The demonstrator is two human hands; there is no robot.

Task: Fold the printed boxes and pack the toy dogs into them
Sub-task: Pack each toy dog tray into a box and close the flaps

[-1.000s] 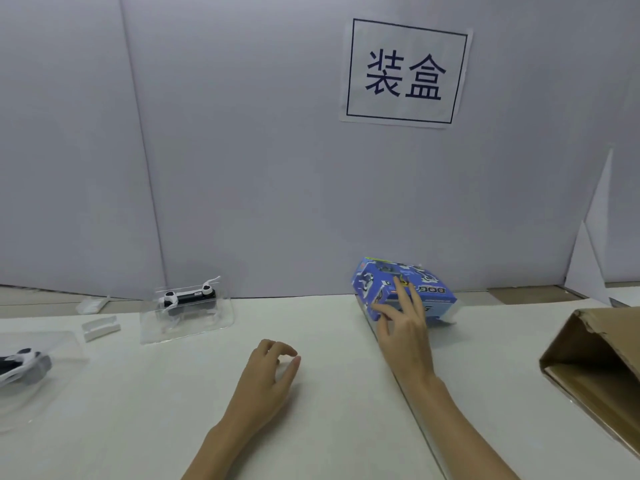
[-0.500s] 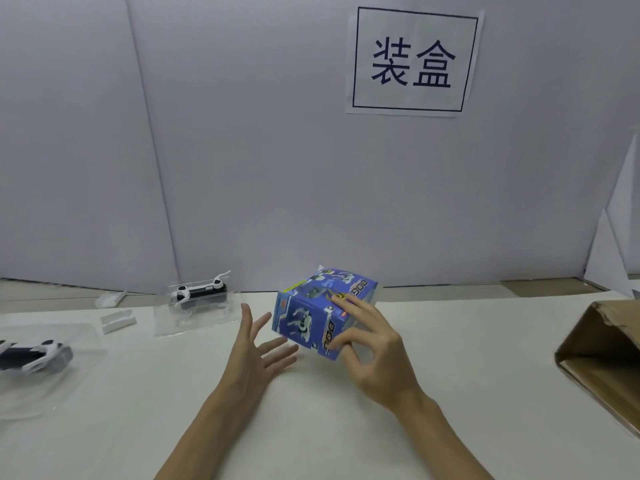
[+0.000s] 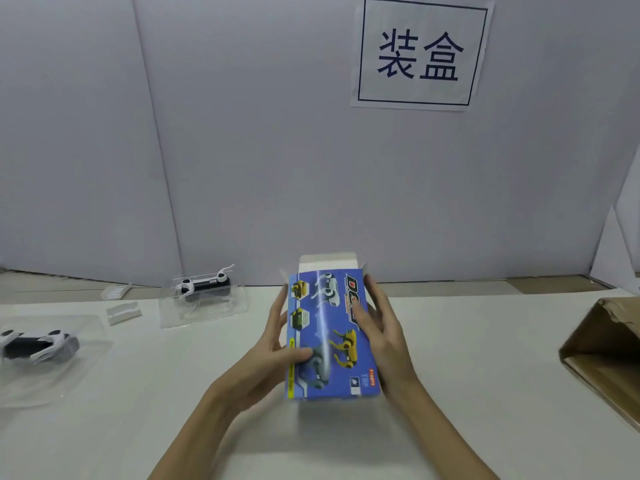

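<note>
A blue printed box [image 3: 329, 336] with pictures of toy dogs is held upright above the table centre, its white top flap standing open at the far end. My left hand [image 3: 273, 355] grips its left side, thumb across the front. My right hand [image 3: 384, 336] presses its right side. A black and white toy dog [image 3: 204, 285] lies in a clear plastic tray [image 3: 221, 310] at the back left. Another toy dog [image 3: 36, 342] lies in a clear tray [image 3: 86, 372] at the far left edge.
An open brown cardboard carton [image 3: 602, 355] lies on its side at the right edge. Small white plastic pieces [image 3: 123, 311] sit at the back left. White partition panels with a paper sign [image 3: 420, 53] close off the back of the white table [image 3: 485, 341].
My right hand pulled the box from the back right to the centre. My left hand opened and took its left side. The box now stands upright facing me.
</note>
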